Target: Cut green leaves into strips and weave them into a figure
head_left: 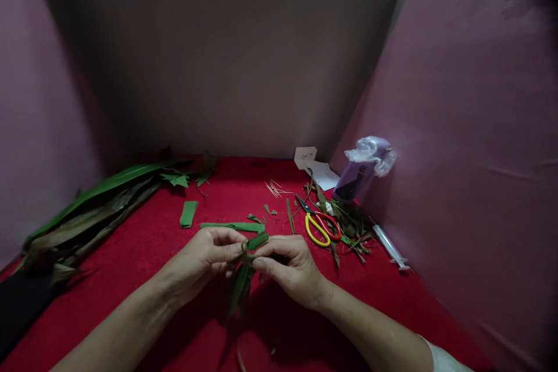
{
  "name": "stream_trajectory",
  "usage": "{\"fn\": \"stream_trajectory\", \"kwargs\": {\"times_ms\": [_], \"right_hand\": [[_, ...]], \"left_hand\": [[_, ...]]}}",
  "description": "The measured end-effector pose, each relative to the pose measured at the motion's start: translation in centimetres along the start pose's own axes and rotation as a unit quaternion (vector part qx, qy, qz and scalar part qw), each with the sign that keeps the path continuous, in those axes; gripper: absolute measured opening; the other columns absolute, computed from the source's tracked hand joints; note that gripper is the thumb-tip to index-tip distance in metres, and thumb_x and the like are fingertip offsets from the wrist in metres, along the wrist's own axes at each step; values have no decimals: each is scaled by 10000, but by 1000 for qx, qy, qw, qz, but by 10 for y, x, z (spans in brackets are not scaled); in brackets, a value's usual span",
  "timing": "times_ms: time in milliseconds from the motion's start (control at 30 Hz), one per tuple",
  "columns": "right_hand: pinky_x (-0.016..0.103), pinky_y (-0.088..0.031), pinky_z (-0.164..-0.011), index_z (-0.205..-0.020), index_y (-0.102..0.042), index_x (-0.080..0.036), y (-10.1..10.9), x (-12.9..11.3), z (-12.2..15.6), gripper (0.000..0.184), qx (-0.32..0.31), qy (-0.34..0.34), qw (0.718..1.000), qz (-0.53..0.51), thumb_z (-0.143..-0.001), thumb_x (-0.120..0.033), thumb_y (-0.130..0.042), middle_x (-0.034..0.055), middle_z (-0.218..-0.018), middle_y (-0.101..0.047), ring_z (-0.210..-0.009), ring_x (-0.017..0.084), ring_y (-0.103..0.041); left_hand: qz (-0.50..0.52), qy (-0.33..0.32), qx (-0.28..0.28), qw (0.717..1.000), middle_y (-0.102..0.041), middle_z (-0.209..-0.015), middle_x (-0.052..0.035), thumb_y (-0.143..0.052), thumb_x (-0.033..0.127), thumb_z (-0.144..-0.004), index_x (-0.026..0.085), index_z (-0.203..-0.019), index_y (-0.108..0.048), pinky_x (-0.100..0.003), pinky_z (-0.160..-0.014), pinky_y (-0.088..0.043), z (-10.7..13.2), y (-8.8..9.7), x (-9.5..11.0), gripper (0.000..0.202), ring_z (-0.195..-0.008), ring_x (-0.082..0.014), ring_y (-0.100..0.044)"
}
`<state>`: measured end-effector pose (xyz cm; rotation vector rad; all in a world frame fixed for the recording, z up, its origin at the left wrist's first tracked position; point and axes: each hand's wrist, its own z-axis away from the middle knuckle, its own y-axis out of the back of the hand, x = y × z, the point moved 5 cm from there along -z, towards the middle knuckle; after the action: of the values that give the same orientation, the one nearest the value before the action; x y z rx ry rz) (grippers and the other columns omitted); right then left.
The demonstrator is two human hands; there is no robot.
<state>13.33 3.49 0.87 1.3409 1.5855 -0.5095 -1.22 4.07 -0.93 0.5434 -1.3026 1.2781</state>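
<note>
Between my two hands, above the red cloth, is a bundle of folded green leaves (239, 289) whose long pointed ends hang downward. My left hand (211, 253) pinches its upper part from the left, thumb and forefinger closed. From the right, my right hand (290, 267) grips the same spot with thumb and fingertips. The fingers partly hide where the leaves meet. Just beyond the hands lies a flat green leaf strip (231, 225), and a short cut leaf piece (189, 214) rests farther left.
Scissors (323, 226) with yellow and red handles lie right of my hands, near toothpicks (275, 189) and dry leaf scraps (351, 224). A purple container (351, 180) with clear plastic and a syringe (387, 245) are by the right wall. Long leaves (117, 177) lie at left.
</note>
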Motion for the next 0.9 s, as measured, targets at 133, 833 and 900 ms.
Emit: {"fn": "stream_trajectory", "kwargs": {"times_ms": [133, 833, 900], "right_hand": [[244, -437, -539, -775, -715, -175, 5, -14, 3, 119, 26, 100, 991, 87, -800, -245, -622, 31, -661, -573, -582, 126, -515], [271, -524, -653, -778, -675, -159, 10, -17, 0, 130, 40, 144, 980, 133, -833, -172, -558, 89, -795, -666, -721, 162, -630], [269, -521, -647, -753, -680, -167, 12, -16, -2, 122, 53, 124, 983, 122, -823, -179, -580, 77, -770, -664, -720, 164, -634]], "left_hand": [[38, 24, 11, 999, -587, -568, 25, -778, 180, -627, 166, -786, -644, -183, -445, -372, 1, 0, 2, 209, -456, -70, -493], [-65, -13, 11, 998, -526, -525, 31, -753, 244, -666, 153, -798, -701, -146, -359, -296, 11, -1, 19, 169, -404, -39, -373], [-117, -41, 26, 992, -533, -517, 32, -743, 259, -670, 163, -818, -708, -174, -378, -339, 11, 1, 21, 179, -397, -56, -400]]}}
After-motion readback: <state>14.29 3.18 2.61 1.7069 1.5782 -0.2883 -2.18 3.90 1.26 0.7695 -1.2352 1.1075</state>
